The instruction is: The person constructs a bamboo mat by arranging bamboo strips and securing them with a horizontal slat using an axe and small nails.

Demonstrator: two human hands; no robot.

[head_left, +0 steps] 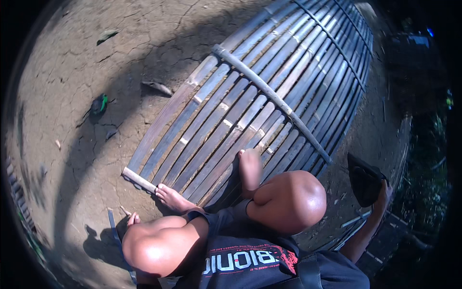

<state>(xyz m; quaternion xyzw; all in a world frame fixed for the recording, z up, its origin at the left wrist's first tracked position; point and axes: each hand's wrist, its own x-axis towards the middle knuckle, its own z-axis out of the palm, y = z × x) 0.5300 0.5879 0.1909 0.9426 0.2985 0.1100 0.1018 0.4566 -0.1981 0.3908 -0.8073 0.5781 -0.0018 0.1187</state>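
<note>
Head view, right hand [383, 193] closed on the edge of a black angular thing [364, 181], held out beside the slatted bamboo bench [274, 98], left hand [134, 219] partly behind the left knee [156, 246] — its grip I cannot tell — near a blue-grey strip [115, 231]

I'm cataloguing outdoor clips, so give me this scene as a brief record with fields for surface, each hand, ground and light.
Surface: long platform of grey-brown bamboo slats with round crosspieces
Right hand: grip closed on a black, angular object, kind unclear
Left hand: mostly hidden by the left knee; a thin bluish strip is nearby, contact unclear
Ground: cracked brown earth with a small green-and-black object on it
Light: bright sun, dark shadows
</note>
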